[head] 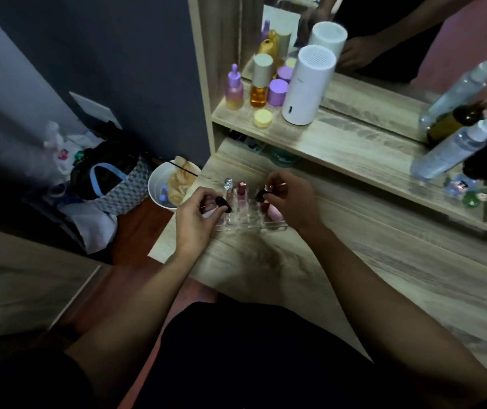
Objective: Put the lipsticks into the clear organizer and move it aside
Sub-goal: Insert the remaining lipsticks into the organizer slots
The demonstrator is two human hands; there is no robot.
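The clear organizer (248, 224) stands on the wooden desk between my two hands. A silver-capped lipstick (228, 184) and a pink lipstick (241, 191) stand upright in its back slots. Just in front of my right hand lie a red lipstick (264, 205) and a pale pink egg-shaped item (274, 213). My left hand (199, 216) pinches a dark lipstick (224, 203) over the organizer's left end. At the right end, my right hand (288, 199) holds another dark lipstick (262, 193) by its tip.
A shelf behind carries purple and amber bottles (258, 84), a yellow jar (262, 118) and a white cylinder (307, 87). Clear spray bottles (454, 149) lean at the right. A white bin (162, 187) and a patterned bag (118, 184) sit on the floor to the left.
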